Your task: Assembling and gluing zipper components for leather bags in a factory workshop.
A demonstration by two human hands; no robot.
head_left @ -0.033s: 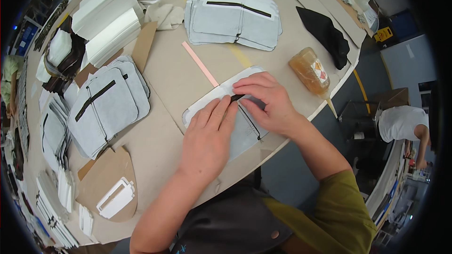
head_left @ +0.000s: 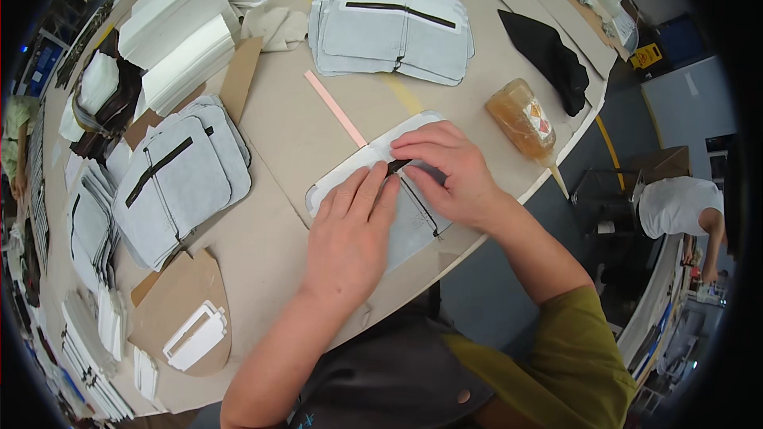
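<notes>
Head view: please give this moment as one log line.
left hand: on grey panel; right hand: at black strip; pink strip: at panel's far edge

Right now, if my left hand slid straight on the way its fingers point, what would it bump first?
Your left hand would likely meet the small black strip first, if not already touching it, then the right hand; depth is unclear here.

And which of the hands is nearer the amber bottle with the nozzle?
Right. The right hand is below and left of the amber bottle in the picture; the left hand lies farther off, further left and lower.
</notes>
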